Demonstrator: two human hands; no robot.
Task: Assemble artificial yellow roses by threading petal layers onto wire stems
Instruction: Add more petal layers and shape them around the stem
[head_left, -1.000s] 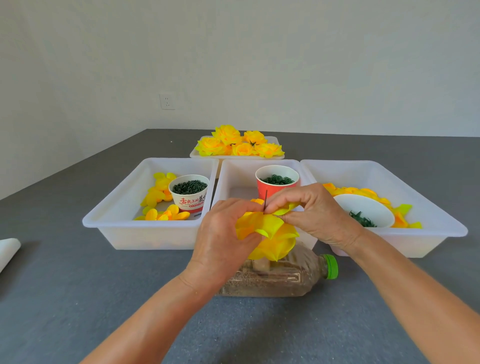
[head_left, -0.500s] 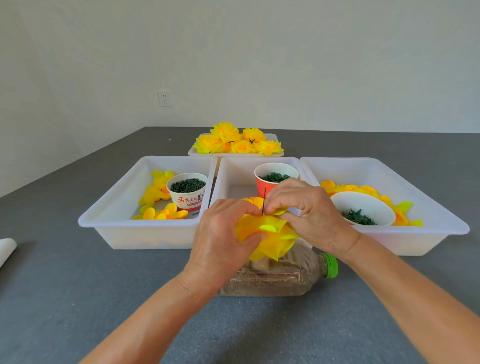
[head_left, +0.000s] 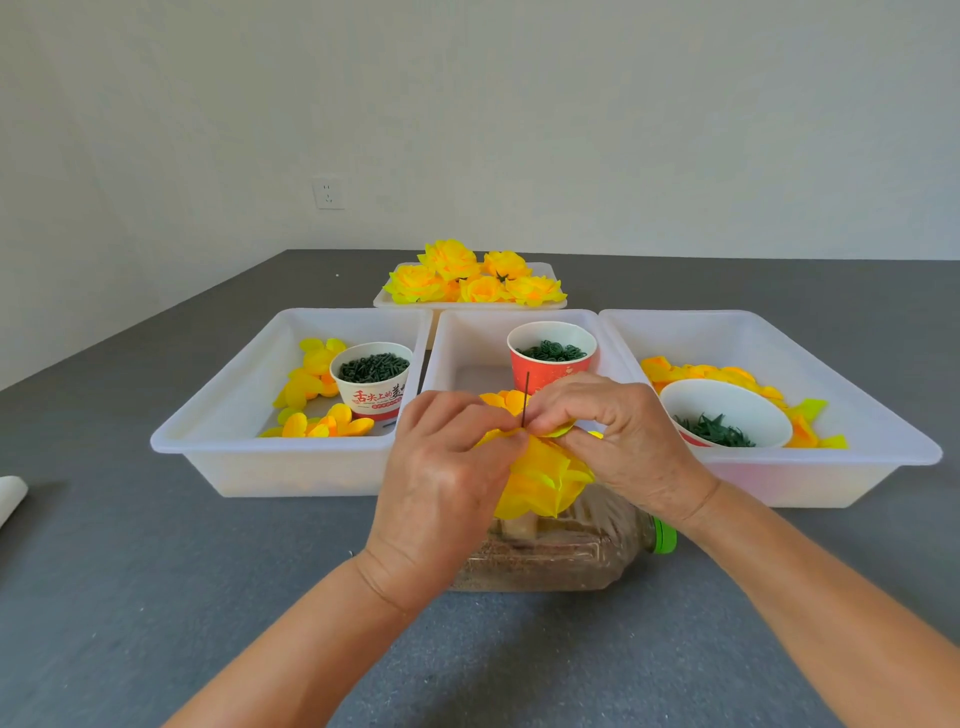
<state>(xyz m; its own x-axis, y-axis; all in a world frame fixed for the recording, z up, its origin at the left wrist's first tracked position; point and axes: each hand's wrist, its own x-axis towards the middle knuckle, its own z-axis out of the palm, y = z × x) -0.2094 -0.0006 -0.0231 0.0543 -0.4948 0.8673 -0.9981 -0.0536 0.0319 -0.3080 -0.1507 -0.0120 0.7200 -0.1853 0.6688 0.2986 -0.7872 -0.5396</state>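
Head cam: both hands meet at centre, just above a bottle lying on the table. Left hand grips the rose from the left, fingers curled round the petal stack. Right hand pinches a yellow-green petal layer at the wire, fingers bent tight on it. Wire stands upright, tip poking above the petals, in front of the red cup.

Vs 1 s ago: right hand has dropped lower on the wire & closed in toward the left; more wire shows above the layer. Prob. means the layer is threaded and getting pushed down to seat on the stack, not yet fully flat.

Other bits: left tray w/ loose petals + cup of green parts; right tray w/ petals + white bowl; finished roses on back tray.
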